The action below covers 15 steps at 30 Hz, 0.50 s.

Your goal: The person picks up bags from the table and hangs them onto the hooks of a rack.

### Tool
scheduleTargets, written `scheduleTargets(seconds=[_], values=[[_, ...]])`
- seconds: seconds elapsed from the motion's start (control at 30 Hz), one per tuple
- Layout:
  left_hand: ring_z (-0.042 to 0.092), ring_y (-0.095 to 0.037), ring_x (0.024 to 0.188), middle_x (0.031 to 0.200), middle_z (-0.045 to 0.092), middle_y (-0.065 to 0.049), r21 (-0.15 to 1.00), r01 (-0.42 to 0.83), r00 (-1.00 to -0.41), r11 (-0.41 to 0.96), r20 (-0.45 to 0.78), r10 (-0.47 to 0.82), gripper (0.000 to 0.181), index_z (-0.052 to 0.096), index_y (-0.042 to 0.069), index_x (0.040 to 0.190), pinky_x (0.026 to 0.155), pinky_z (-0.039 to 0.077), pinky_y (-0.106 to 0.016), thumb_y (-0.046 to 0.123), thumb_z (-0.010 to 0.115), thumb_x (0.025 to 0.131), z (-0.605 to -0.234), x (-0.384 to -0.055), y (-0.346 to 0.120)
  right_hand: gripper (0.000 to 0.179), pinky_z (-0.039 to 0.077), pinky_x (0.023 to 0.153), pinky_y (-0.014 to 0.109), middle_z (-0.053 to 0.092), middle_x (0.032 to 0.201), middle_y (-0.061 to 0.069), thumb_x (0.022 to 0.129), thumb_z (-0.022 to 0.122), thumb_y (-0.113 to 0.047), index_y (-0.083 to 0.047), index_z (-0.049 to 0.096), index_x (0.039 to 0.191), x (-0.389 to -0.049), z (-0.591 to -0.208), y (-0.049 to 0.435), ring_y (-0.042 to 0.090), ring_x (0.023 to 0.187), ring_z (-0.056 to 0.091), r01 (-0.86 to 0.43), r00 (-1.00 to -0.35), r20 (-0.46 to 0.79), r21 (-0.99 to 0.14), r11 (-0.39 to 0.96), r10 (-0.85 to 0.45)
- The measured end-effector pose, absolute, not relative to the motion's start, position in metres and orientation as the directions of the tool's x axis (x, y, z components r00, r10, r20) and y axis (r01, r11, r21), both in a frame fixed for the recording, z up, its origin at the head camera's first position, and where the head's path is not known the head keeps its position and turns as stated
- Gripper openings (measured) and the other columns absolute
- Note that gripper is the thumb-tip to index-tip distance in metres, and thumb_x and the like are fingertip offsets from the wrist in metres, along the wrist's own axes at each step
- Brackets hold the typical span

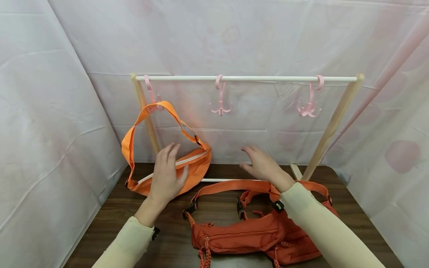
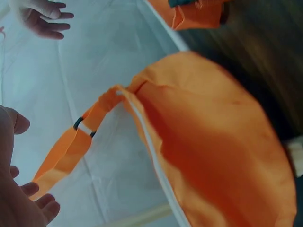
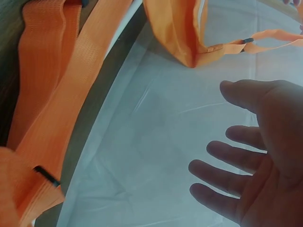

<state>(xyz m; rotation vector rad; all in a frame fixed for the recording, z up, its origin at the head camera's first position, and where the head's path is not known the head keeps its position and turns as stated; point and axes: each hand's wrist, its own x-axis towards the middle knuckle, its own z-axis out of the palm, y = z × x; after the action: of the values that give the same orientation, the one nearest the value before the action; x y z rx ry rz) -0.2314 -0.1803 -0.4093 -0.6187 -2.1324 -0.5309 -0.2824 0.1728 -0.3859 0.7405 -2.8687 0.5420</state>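
Note:
A bright orange waist bag hangs by its strap from the left pink hook, its white zipper facing up. My left hand is in front of this bag, fingers spread and nothing in them; in the left wrist view the bag's strap passes beside the fingertips. My right hand is raised right of the bag, fingers apart and holding nothing. Below the right forearm, darker red-orange waist bags lie on the table, their straps and black buckles spread out behind.
A rack with a white top rail and wooden legs stands at the back of the dark wooden table. A middle pink hook and a right pink hook hang on the rail. Pale curtains enclose the table.

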Motion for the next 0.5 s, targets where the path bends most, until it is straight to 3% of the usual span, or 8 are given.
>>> scheduleTargets(seconds=[0.33, 0.5], values=[[0.051, -0.043, 0.134, 0.149, 0.05, -0.023, 0.225, 0.603, -0.651, 0.765, 0.693, 0.309, 0.072, 0.047, 0.0, 0.154, 0.106, 0.046, -0.059, 0.015, 0.081, 0.092, -0.431, -0.233, -0.155, 0.067, 0.048, 0.107, 0.057, 0.054, 0.152, 0.021, 0.1, 0.077, -0.032, -0.003, 0.051, 0.155, -0.28, -0.395, 0.186, 0.04, 0.132, 0.057, -0.482, -0.876, 0.175, -0.246, 0.841, -0.45], [0.053, -0.037, 0.135, 0.151, 0.051, -0.017, 0.278, 0.574, -0.737, 0.77, 0.586, 0.338, 0.069, 0.047, 0.006, 0.156, 0.103, 0.051, -0.055, 0.022, 0.078, 0.097, -0.441, -0.232, -0.145, 0.064, 0.051, 0.102, 0.057, 0.057, 0.147, 0.022, 0.1, 0.078, -0.031, -0.001, 0.054, 0.151, -0.278, -0.398, 0.19, 0.04, 0.126, 0.062, -0.468, -0.884, 0.142, -0.227, 0.854, -0.446]])
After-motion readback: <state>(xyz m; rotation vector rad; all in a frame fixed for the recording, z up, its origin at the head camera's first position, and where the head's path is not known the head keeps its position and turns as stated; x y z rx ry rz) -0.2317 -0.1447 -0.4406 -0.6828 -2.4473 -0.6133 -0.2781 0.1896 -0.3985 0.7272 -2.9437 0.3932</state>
